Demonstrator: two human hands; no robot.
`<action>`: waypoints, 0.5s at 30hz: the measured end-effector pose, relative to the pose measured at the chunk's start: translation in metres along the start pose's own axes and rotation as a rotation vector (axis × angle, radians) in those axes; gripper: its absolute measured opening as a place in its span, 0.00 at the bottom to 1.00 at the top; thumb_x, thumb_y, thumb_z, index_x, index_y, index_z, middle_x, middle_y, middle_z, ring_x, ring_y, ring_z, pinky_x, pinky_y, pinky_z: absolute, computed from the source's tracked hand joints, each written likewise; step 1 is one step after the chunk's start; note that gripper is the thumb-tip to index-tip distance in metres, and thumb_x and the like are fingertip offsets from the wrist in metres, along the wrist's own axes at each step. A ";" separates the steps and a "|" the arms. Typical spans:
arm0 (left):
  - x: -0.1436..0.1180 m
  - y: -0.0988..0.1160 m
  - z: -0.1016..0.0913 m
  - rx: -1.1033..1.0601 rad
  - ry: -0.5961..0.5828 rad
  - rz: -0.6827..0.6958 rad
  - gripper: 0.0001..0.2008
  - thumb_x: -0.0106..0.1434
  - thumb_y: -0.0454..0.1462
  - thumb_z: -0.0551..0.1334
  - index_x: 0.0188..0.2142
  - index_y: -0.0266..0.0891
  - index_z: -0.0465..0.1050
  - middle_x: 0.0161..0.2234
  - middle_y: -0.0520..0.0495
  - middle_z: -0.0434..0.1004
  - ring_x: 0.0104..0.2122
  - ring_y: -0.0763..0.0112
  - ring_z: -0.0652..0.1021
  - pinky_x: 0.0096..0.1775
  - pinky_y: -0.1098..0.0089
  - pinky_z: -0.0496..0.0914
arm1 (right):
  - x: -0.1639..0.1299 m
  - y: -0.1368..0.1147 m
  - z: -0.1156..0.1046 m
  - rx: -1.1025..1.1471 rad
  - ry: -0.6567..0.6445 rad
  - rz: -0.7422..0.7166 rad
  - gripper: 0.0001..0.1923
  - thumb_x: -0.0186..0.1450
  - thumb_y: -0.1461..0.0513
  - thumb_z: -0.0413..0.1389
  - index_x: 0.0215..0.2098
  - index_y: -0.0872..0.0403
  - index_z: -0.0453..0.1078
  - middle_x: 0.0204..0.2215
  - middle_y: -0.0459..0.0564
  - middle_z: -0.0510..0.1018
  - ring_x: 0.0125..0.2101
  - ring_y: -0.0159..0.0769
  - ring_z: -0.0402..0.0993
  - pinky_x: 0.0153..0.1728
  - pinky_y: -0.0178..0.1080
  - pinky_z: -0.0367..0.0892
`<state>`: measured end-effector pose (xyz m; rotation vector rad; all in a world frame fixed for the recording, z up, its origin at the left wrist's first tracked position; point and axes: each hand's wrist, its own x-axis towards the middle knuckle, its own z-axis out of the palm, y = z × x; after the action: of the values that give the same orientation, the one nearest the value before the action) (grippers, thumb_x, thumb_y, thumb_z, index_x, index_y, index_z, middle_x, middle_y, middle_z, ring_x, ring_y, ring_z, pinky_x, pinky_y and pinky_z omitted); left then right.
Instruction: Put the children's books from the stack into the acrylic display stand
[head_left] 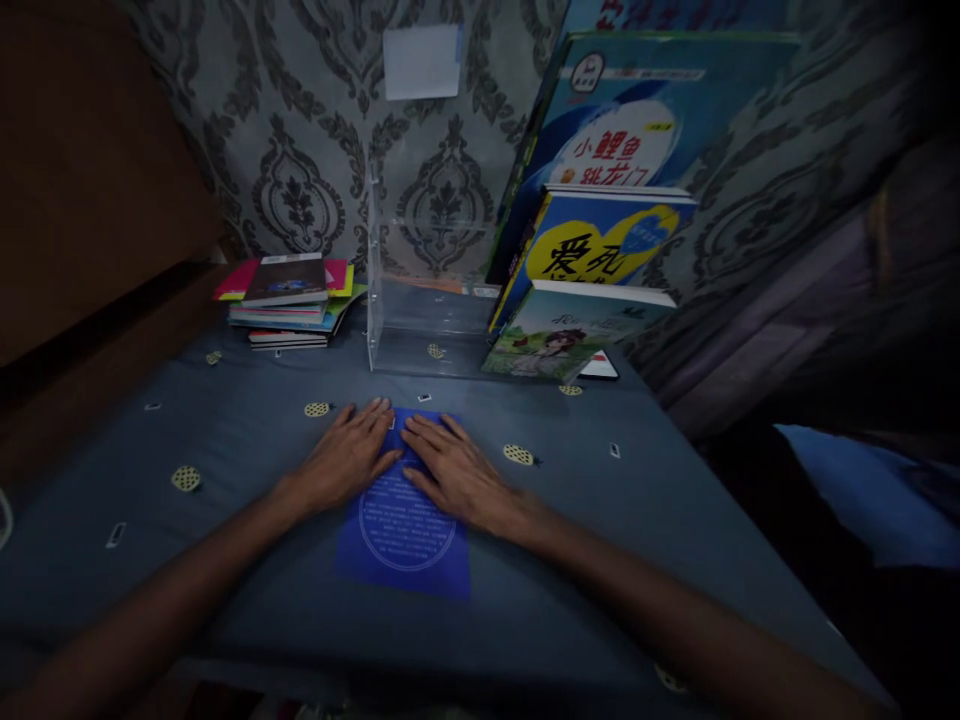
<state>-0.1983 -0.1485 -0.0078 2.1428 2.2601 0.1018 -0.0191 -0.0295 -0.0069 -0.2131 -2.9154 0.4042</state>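
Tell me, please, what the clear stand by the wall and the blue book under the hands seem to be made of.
The clear stand looks like acrylic or similar hard plastic: transparent, glossy, the wallpaper showing through it. The blue book seems to have a smooth paper or card cover with white print; both the left hand and right hand lie flat on it. The finish is hard to judge in this dim light.

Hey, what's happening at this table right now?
A person has both hands flat on a blue book with a white circular print, lying on a grey-blue patterned tablecloth. The left hand and right hand rest side by side on its far end. Behind them stands a clear acrylic book holder with colourful picture books leaning at its right, and a flat stack of books lies at the left.
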 end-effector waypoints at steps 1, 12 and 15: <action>0.000 0.000 0.000 0.000 0.002 0.000 0.28 0.74 0.47 0.48 0.66 0.30 0.57 0.68 0.32 0.57 0.69 0.56 0.59 0.66 0.51 0.54 | 0.004 -0.001 0.001 0.006 -0.015 -0.003 0.27 0.73 0.56 0.50 0.65 0.63 0.61 0.65 0.64 0.64 0.67 0.50 0.57 0.67 0.60 0.51; -0.001 -0.009 0.001 -0.063 0.032 0.051 0.29 0.74 0.50 0.47 0.65 0.34 0.60 0.68 0.34 0.58 0.68 0.54 0.60 0.65 0.49 0.55 | -0.032 0.029 -0.010 -0.074 0.000 0.178 0.28 0.75 0.54 0.44 0.67 0.62 0.60 0.66 0.64 0.63 0.67 0.48 0.57 0.68 0.59 0.50; -0.002 -0.020 -0.001 -0.100 -0.001 0.097 0.27 0.75 0.47 0.45 0.67 0.36 0.58 0.69 0.37 0.56 0.69 0.56 0.59 0.65 0.50 0.55 | -0.034 0.030 -0.008 -0.084 0.011 0.175 0.28 0.75 0.54 0.43 0.67 0.60 0.60 0.66 0.62 0.63 0.67 0.48 0.57 0.67 0.60 0.51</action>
<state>-0.2183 -0.1521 -0.0080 2.1997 2.1025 0.2104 0.0189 -0.0047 -0.0138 -0.4834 -2.9153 0.3051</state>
